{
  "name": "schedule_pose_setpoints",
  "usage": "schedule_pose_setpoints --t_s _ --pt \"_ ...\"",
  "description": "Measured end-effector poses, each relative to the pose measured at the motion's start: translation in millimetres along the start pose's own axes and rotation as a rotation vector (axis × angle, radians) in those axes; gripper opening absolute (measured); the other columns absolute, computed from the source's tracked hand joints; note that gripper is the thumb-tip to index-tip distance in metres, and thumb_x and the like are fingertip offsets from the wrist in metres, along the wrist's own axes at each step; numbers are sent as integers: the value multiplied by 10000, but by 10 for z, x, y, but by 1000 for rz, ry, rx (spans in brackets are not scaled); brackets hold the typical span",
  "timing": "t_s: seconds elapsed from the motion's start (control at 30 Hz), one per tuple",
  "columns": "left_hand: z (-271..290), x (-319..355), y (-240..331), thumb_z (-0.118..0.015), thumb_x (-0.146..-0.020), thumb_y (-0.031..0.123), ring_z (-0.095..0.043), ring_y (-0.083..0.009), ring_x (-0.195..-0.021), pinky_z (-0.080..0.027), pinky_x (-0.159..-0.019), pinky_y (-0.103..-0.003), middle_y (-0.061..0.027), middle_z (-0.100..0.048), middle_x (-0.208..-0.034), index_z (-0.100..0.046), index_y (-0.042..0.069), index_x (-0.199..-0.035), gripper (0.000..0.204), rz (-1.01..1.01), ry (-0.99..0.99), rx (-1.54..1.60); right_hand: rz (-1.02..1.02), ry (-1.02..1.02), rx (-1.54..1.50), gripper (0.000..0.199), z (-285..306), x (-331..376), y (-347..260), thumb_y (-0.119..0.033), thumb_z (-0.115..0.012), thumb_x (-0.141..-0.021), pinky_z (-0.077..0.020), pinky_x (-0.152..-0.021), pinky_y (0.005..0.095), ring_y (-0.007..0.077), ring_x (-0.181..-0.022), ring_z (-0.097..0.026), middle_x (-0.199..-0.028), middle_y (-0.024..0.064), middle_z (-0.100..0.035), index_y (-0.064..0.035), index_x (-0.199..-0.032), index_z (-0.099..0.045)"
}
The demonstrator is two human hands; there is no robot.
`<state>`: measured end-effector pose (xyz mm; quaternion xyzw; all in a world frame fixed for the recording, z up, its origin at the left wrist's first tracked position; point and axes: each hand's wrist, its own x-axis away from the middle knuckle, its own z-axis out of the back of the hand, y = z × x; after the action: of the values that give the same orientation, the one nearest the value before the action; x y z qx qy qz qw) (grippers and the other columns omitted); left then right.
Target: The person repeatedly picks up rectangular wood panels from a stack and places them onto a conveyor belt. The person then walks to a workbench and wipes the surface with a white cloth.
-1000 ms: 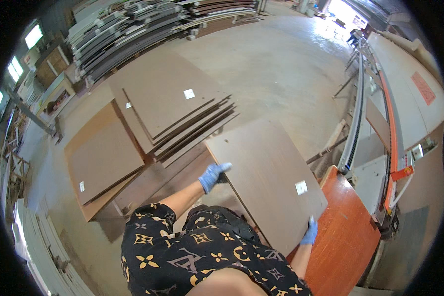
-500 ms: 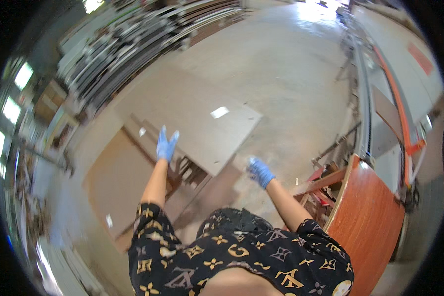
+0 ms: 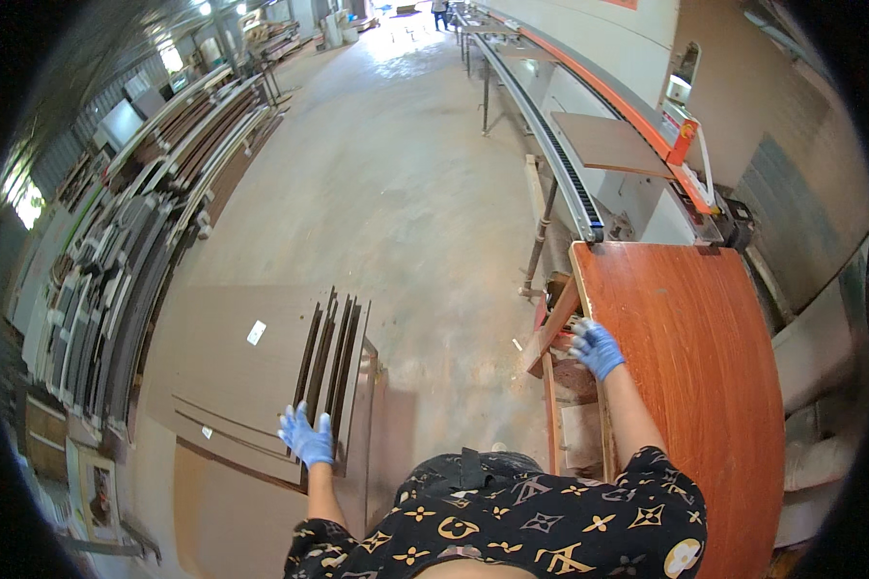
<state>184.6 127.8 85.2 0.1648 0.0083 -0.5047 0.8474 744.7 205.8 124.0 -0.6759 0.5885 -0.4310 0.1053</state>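
Note:
My left hand [image 3: 306, 434], in a blue glove with pale fingertips, is open with fingers spread. It is over the near end of several narrow dark strips [image 3: 330, 347], which lie side by side on grey-brown flat boards [image 3: 227, 338]. Whether it touches the strips I cannot tell. My right hand [image 3: 597, 349], gloved the same way, hovers by the left edge of a reddish-brown wooden tabletop [image 3: 681, 386]. Its fingers are apart and slightly bent, and nothing shows in them.
Beyond the tabletop a long machine with a roller track [image 3: 550, 154] and an orange rail runs away; a brown panel [image 3: 608, 145] lies on it. Stacked long boards [image 3: 135, 280] line the left side. Concrete floor [image 3: 386, 183] stretches between. A person [image 3: 440, 13] stands far off.
The view has swung toward the right and farther ahead. My right hand is now beside the reddish tabletop, and my left hand is now at the dark strips. Both stay open.

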Motion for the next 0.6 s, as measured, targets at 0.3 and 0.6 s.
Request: schedule_pose_setpoints --t_s 0.3,0.6 --pt "-387 840 1230 -660 -691 168 -423 -279 -1119 -323 -964 -382 -106 -497 -1187 -586 84 -1024 351 -329 3 528 96 107 65 202 962 -766 -1294 -393 -556 -801 -457 -612 321 114 -656 -533 -749 -79 -570 -193 -825 -562" --pt "-672 1517 1463 -643 -715 129 -546 -248 -982 -402 -885 -339 -102 -590 -1042 -583 63 -1014 312 -129 -114 696 153 222 103 552 756 -1651 -1891 -496 -496 -809 -358 -895 432 222 -1194 -382 -1370 32 -331 -243 -1285 -378"
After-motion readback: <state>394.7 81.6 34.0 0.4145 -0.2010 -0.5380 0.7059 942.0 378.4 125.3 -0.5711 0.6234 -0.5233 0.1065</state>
